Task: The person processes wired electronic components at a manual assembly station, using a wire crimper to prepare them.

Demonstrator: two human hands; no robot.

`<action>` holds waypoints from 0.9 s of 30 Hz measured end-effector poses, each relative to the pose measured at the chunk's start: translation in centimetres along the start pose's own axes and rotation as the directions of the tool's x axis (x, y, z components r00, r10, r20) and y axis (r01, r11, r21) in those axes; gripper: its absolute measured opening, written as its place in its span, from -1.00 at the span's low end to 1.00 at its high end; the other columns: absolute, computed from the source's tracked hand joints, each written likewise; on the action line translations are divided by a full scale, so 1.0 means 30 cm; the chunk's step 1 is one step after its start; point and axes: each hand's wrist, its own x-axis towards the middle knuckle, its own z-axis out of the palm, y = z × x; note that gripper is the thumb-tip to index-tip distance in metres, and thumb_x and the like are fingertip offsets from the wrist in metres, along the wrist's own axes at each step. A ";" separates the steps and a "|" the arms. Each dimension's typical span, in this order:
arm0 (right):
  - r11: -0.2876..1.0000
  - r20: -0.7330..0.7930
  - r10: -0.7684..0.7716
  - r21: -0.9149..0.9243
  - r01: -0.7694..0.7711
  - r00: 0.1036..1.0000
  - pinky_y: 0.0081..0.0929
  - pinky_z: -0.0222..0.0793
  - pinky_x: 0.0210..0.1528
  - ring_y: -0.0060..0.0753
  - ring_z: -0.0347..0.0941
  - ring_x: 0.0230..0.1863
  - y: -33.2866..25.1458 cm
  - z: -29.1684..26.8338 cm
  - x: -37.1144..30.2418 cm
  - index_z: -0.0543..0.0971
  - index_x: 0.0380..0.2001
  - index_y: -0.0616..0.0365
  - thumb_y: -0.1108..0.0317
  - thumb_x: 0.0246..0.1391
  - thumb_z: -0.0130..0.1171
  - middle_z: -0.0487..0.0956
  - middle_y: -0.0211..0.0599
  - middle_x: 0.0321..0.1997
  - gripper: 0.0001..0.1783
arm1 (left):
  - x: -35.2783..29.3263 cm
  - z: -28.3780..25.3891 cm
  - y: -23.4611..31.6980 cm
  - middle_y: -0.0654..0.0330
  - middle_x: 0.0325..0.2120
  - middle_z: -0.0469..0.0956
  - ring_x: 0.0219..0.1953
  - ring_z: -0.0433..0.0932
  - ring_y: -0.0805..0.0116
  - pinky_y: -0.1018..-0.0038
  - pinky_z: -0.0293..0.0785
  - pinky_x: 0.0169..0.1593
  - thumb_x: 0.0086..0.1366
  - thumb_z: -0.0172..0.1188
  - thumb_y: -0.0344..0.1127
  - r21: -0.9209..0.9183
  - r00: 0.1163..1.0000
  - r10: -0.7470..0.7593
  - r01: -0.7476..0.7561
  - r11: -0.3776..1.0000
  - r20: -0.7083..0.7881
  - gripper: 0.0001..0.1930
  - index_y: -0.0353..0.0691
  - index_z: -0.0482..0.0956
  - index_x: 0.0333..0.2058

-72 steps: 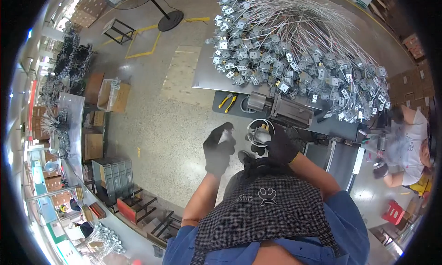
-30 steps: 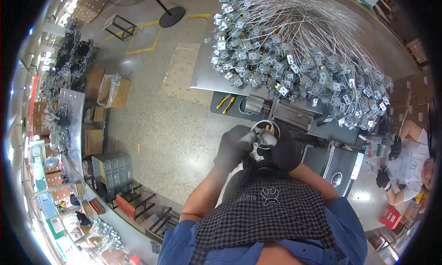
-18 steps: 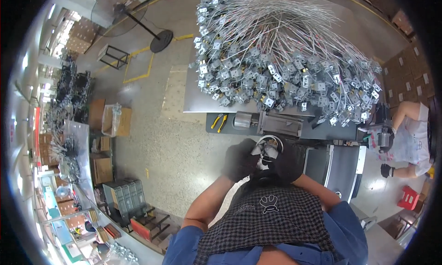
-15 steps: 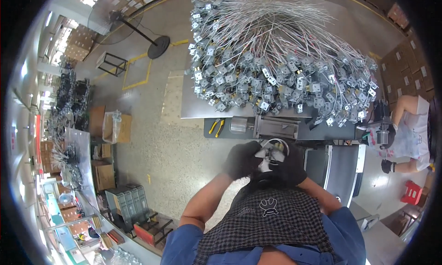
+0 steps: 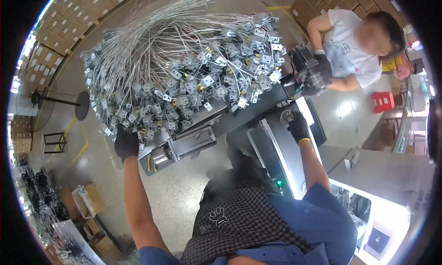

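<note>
My left hand (image 5: 126,144), in a dark glove, reaches into the near left edge of a big pile of grey metal parts with wires (image 5: 184,99). Its fingertips are hidden among the parts. Out to the right, my gloved right hand (image 5: 299,128) has its fingers closed on a small metal part with a looped wire (image 5: 287,117). That part is over the far end of a dark conveyor belt (image 5: 262,147) with pale rails. Between my hands, a metal fixture (image 5: 193,143) with a shiny cylinder is mounted at the table's near edge.
Yellow-handled pliers (image 5: 149,163) lie left of the fixture. A co-worker (image 5: 350,48) with gloved hands handles a device at the table's right end. A white machine (image 5: 382,219) stands at lower right, a red stool (image 5: 383,101) beyond. A floor fan (image 5: 82,106) stands at left.
My hands have parted from in front of my body: the left went to the pile, the right carried the looped-wire part rightward to the conveyor. The view has turned right.
</note>
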 end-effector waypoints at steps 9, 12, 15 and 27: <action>0.815 -0.014 -0.309 -0.518 0.258 0.951 -0.10 0.38 0.28 0.17 0.40 0.30 -0.094 0.046 -0.045 0.38 0.33 0.03 0.22 0.05 0.27 0.42 0.09 0.34 -0.27 | 0.002 0.034 -0.154 -0.15 0.04 0.62 0.05 0.62 -0.19 0.02 0.54 0.08 0.16 0.33 0.04 -0.073 0.993 0.112 -0.115 0.991 -0.048 -0.16 -0.13 0.29 0.37; 0.692 0.017 -0.490 -0.601 0.400 0.872 -0.22 -0.10 0.60 -0.04 0.06 0.57 0.227 0.161 0.002 0.19 0.48 0.10 0.14 0.14 0.26 0.27 -0.02 0.50 -0.12 | 0.063 0.108 -0.134 -0.21 -0.05 0.64 0.00 0.63 -0.20 0.02 0.55 0.02 0.14 0.33 0.19 -0.002 0.988 0.156 -0.156 0.988 0.020 0.12 -0.16 -0.07 0.51; 0.952 0.071 -0.242 -0.175 0.251 0.968 -0.20 -0.03 0.58 0.01 0.10 0.55 0.199 0.146 -0.037 0.24 0.44 0.21 0.05 0.14 0.29 0.25 0.05 0.50 -0.11 | 0.059 0.089 -0.163 -0.20 0.05 0.60 0.10 0.59 -0.15 0.07 0.52 0.13 0.07 0.39 0.13 -0.151 0.989 0.064 -0.044 0.988 0.136 0.16 -0.25 -0.04 0.49; 0.755 0.626 -0.516 0.010 0.656 0.584 -0.29 0.45 0.22 -0.15 0.57 0.15 -0.385 0.446 -0.599 0.51 0.23 0.12 0.27 0.27 0.22 0.61 -0.08 0.19 -0.52 | -0.484 -0.076 -0.308 0.16 -0.45 0.66 -0.49 0.64 0.43 0.61 0.51 -0.52 0.45 0.18 0.00 -0.916 0.922 0.081 0.386 -0.109 0.379 -0.63 -0.25 0.63 -0.18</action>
